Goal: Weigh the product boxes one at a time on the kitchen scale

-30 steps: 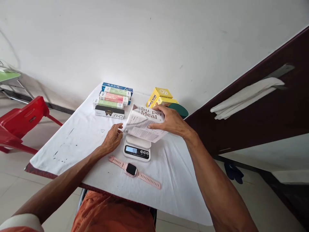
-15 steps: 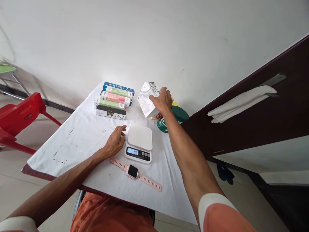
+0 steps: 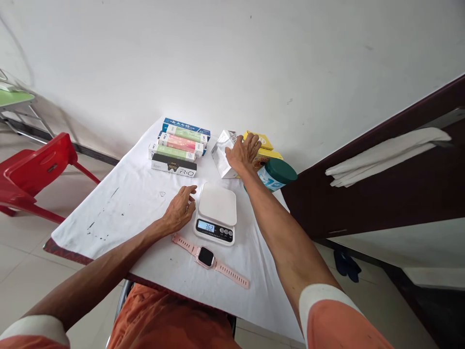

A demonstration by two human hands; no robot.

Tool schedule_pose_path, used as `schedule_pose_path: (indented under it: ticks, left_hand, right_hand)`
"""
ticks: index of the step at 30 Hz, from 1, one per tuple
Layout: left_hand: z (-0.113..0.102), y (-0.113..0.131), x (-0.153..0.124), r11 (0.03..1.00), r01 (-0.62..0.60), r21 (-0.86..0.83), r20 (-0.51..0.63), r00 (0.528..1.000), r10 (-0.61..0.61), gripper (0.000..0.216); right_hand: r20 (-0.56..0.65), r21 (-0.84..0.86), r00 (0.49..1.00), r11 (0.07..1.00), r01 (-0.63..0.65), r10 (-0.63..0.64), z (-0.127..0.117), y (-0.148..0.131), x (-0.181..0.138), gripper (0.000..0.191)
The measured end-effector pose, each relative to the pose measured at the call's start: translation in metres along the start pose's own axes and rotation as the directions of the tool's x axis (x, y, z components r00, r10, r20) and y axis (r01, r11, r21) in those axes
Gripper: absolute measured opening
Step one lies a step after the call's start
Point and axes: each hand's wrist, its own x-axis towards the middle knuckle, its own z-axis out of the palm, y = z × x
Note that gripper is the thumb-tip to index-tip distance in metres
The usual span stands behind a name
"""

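Observation:
My right hand [image 3: 242, 155] rests on a white printed box [image 3: 222, 155] that stands on the table's far side, fingers curled over its top and side. Right of it sit yellow boxes [image 3: 265, 145] and a tub with a green lid [image 3: 278, 175]. My left hand [image 3: 180, 209] lies on the white tablecloth [image 3: 131, 203] with fingers loosely spread, touching the left edge of a white kitchen scale [image 3: 217, 213]. The scale's plate is bare and its display is lit. A pink smartwatch [image 3: 209, 256] lies flat in front of the scale.
Several long narrow boxes [image 3: 178, 145] are stacked at the table's far left. A red plastic chair [image 3: 34, 174] stands left of the table. A dark wooden door with a white cloth [image 3: 385, 150] over its handle is at the right. White wall behind.
My right hand lifted the white box off the scale and carried it to the far side beside the yellow boxes, setting it down. The scale's reading changed. My left hand stayed put.

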Motion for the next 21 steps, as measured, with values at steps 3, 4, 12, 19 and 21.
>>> schedule_pose_path:
  ticks: [3, 4, 12, 19, 21]
  left_hand:
    - [0.003, -0.001, 0.0, 1.0, -0.007, 0.001, 0.007, 1.0, 0.007, 0.049]
    - [0.004, -0.002, 0.0, 1.0, -0.008, 0.002, 0.009, 1.0, 0.008, 0.049]
    - [0.009, -0.011, 0.004, 0.999, -0.025, 0.039, -0.005, 1.0, 0.026, 0.05]
    - [0.011, -0.014, 0.01, 0.998, -0.011, 0.059, -0.006, 1.0, 0.011, 0.034]
    - [0.011, -0.015, 0.011, 0.998, -0.01, 0.058, 0.003, 1.0, 0.01, 0.03]
  right_hand:
    - [0.099, 0.116, 0.964, 0.965, 0.234, -0.246, -0.009, -0.027, -0.012, 0.043]
    - [0.157, 0.185, 0.93, 0.935, 0.303, -0.333, -0.009, -0.038, -0.017, 0.041]
    - [0.453, 0.22, 0.795, 0.915, 0.339, -0.403, 0.029, -0.105, -0.057, 0.056]
    - [0.358, 0.147, 0.79, 0.866, 0.479, -0.498, 0.038, -0.107, -0.071, 0.044]
    - [0.352, 0.135, 0.802, 0.874, 0.467, -0.483, 0.036, -0.106, -0.073, 0.043]
